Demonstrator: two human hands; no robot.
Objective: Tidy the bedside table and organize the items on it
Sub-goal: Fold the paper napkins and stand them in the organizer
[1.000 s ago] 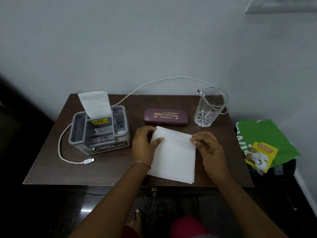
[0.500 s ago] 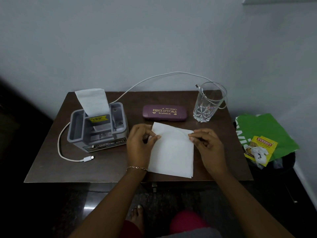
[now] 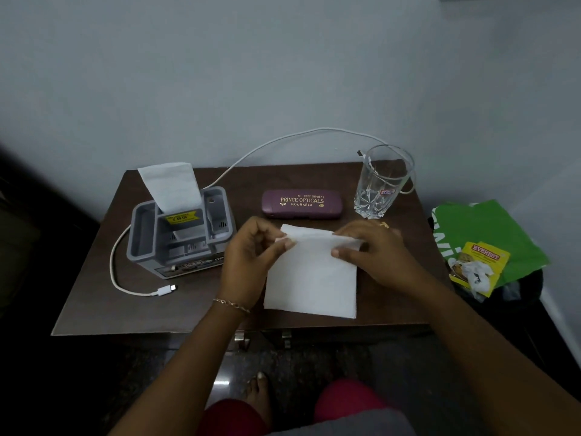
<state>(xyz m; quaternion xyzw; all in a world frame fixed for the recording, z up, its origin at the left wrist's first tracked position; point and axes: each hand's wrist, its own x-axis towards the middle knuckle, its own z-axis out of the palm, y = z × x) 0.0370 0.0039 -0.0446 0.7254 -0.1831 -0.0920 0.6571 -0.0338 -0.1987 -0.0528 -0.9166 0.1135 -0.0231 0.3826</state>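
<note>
A white paper napkin [image 3: 311,278] lies on the dark brown bedside table [image 3: 94,306] near its front edge. My left hand [image 3: 248,259] pinches the napkin's far left corner and my right hand [image 3: 374,250] pinches its far right corner; the far edge is lifted and folded over toward me. Left of them stands a grey plastic organiser [image 3: 182,234] with another white napkin [image 3: 171,187] sticking up out of it. A purple spectacle case [image 3: 301,203] lies behind the napkin, and an empty clear glass [image 3: 382,182] stands at the back right.
A white charging cable [image 3: 132,289] loops round the organiser, runs along the wall and ends behind the glass. To the right of the table a dark bin holds a green bag [image 3: 490,234] and a yellow packet [image 3: 478,267]. My bare foot [image 3: 259,393] is on the floor below.
Both hands have lifted the napkin's far edge off the table and begun folding it toward me. The other items have not moved.
</note>
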